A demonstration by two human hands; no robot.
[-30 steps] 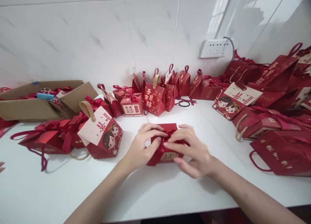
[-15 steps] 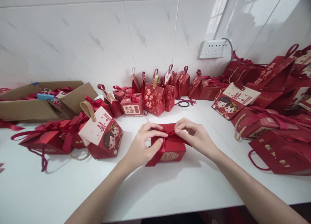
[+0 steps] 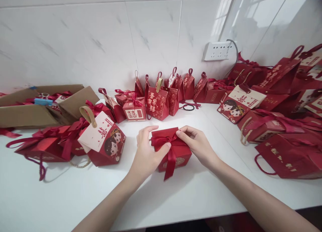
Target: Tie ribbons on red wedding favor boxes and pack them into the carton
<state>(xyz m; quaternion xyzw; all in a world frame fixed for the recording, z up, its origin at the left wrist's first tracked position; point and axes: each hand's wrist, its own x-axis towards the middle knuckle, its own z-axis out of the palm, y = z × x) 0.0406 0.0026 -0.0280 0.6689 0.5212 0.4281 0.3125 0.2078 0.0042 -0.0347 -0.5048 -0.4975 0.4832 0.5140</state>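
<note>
A small red gift box (image 3: 185,153) with a gold round emblem sits on the white table before me. Red ribbon (image 3: 171,161) is tied across its top, and one tail hangs down the front. My left hand (image 3: 147,155) curves round the box's left side, its thumb pressing the ribbon near the knot and its fingers behind the left edge. At the top right, my right hand (image 3: 197,143) pinches the ribbon between thumb and forefinger, the other fingers curled. What lies under the fingertips is partly hidden.
An open cardboard box (image 3: 22,116) of red packages stands at the left. Closer in is a couple-printed box (image 3: 113,146). Several small red bags (image 3: 157,103) line the tiled wall. A pile of red boxes (image 3: 289,158) fills the right side, below a socket strip (image 3: 218,51).
My left fingers have moved off the top to the box's left side. The box has turned slightly, and the ribbon tail now hangs more centrally in front. My right hand still pinches ribbon.
</note>
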